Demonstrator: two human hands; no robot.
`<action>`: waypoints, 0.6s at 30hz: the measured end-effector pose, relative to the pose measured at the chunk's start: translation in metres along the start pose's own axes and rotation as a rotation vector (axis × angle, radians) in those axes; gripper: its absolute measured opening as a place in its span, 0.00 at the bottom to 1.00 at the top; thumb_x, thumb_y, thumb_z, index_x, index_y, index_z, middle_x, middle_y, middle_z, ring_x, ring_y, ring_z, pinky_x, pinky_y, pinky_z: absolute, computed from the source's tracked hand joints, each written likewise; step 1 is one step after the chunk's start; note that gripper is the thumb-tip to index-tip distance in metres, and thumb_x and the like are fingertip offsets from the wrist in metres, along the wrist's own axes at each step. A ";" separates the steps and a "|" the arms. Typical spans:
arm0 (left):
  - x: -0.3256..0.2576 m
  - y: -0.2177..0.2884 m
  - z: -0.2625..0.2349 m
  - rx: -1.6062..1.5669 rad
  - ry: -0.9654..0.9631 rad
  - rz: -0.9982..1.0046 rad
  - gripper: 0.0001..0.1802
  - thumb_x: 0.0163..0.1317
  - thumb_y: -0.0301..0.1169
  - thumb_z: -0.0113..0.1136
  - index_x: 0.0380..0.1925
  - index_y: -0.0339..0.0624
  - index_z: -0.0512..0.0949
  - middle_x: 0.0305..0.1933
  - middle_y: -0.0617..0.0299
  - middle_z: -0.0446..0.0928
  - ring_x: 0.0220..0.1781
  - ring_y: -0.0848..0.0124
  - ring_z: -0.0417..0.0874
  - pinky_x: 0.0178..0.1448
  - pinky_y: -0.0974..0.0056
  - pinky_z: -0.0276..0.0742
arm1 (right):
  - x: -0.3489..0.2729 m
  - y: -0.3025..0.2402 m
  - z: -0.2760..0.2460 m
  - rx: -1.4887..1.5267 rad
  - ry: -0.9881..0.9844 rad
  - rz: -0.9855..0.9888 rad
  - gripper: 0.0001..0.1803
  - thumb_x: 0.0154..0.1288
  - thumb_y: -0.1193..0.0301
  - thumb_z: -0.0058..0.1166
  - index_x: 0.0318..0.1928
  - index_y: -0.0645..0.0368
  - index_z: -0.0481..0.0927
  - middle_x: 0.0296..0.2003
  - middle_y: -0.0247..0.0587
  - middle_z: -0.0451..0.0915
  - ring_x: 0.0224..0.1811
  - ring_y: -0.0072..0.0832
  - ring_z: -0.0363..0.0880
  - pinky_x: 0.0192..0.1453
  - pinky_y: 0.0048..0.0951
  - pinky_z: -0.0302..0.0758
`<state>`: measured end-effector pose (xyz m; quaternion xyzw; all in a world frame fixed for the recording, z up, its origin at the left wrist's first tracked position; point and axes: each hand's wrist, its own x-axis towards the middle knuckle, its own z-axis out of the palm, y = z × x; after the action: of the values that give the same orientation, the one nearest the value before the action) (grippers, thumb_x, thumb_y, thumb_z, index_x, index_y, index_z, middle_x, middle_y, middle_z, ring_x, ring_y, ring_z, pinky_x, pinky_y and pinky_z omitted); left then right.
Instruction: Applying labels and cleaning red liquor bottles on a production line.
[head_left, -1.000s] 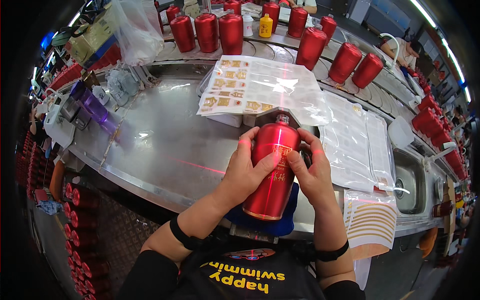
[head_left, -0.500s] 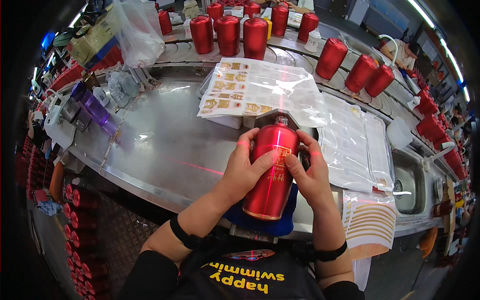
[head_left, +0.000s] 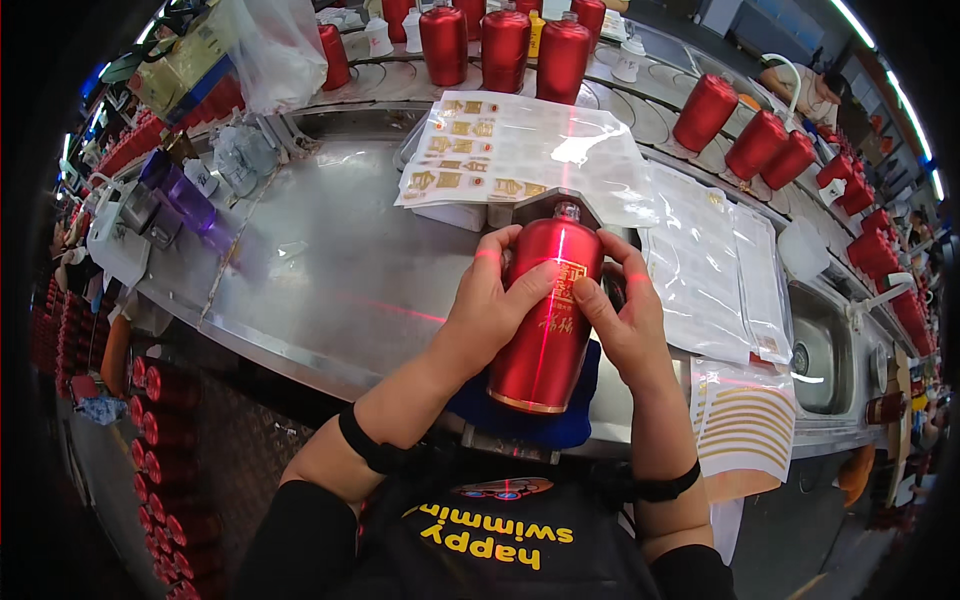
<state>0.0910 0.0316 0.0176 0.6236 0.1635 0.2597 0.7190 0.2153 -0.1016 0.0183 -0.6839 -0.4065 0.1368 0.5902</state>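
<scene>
A glossy red bottle [head_left: 535, 360] with a clear neck lies tilted in front of me, its base toward my body. My left hand [head_left: 497, 305] wraps its left side, and my right hand [head_left: 628, 315] grips its right side. Both thumbs press on the front, at the edges of a gold printed label [head_left: 571, 279]. Smaller gold lettering shows below it. The bottle's neck end is beside a grey angled metal rest [head_left: 585, 204], and a blue cloth [head_left: 570, 425] is under its base. Red laser lines cross the bottle and my fingers.
Beyond the bottle lies a sheet of gold decals [head_left: 465, 150]; more sheets [head_left: 700, 270] and gold curved strips [head_left: 745, 425] are at right. A conveyor [head_left: 650, 95] carries red bottles and white caps. A sink [head_left: 822, 350] is at right, a purple bottle [head_left: 190, 205] at left.
The red bottles on the conveyor have moved to the right. My hands keep the same hold on the bottle, thumbs still at the label. The whole view has shifted slightly.
</scene>
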 end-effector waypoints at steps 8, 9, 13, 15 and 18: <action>-0.005 0.002 -0.004 -0.032 -0.063 -0.027 0.50 0.60 0.44 0.66 0.70 0.26 0.49 0.63 0.42 0.69 0.63 0.63 0.74 0.65 0.61 0.71 | 0.022 -0.050 -0.031 -0.259 -0.028 -0.161 0.17 0.63 0.75 0.57 0.52 0.64 0.73 0.37 0.54 0.83 0.39 0.40 0.85 0.39 0.34 0.79; -0.005 0.000 -0.004 -0.025 -0.083 -0.036 0.51 0.59 0.43 0.67 0.71 0.26 0.48 0.64 0.41 0.68 0.64 0.62 0.73 0.66 0.61 0.69 | 0.029 -0.065 -0.039 -0.328 -0.161 -0.176 0.15 0.62 0.74 0.58 0.48 0.63 0.74 0.33 0.55 0.83 0.37 0.45 0.84 0.38 0.38 0.78; -0.003 -0.003 -0.004 0.062 -0.072 -0.016 0.50 0.59 0.42 0.66 0.71 0.28 0.48 0.65 0.40 0.67 0.64 0.60 0.73 0.66 0.61 0.69 | 0.083 -0.093 -0.024 -0.623 -0.570 -0.514 0.13 0.58 0.73 0.62 0.42 0.61 0.75 0.26 0.50 0.82 0.29 0.44 0.83 0.34 0.39 0.76; -0.005 -0.001 -0.004 0.070 -0.065 -0.004 0.50 0.60 0.43 0.65 0.71 0.28 0.48 0.65 0.40 0.68 0.65 0.58 0.72 0.68 0.59 0.68 | 0.096 -0.092 -0.021 -0.787 -0.569 -0.436 0.13 0.56 0.70 0.64 0.36 0.61 0.74 0.26 0.50 0.81 0.30 0.51 0.80 0.35 0.43 0.75; -0.005 0.010 -0.008 0.259 -0.026 0.217 0.50 0.61 0.46 0.64 0.71 0.29 0.49 0.65 0.39 0.68 0.68 0.54 0.68 0.71 0.55 0.62 | 0.087 -0.075 -0.030 -0.661 -0.438 -0.365 0.11 0.59 0.69 0.63 0.38 0.61 0.78 0.24 0.46 0.80 0.27 0.38 0.80 0.35 0.36 0.76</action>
<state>0.0808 0.0358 0.0260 0.7283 0.1178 0.3043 0.6026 0.2608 -0.0620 0.1204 -0.7077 -0.6585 0.0345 0.2538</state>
